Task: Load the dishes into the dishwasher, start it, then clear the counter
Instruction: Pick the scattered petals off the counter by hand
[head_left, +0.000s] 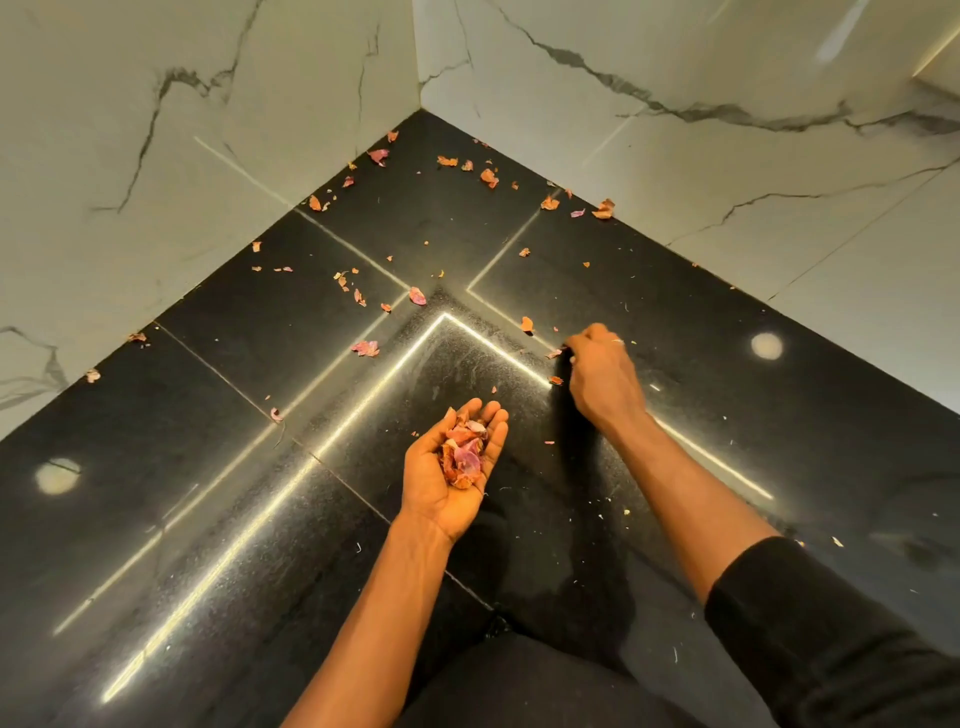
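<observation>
Dozens of onion skins (366, 348) litter the black counter (156, 519), so we're on the clearing step. Left hand (447, 499) palm-up, fingers loosely cupped under a pile (462, 457); right hand (602, 379) fingers pinched on one scrap (555, 354). Next: drop it in the palm, reach twd corner bits.

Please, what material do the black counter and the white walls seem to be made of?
Counter: probably polished black granite; fine speckles, mirror-like light reflections, seams between slabs. Walls: marble or marble-look tile, glossy; white with grey veins, thin joints.
</observation>
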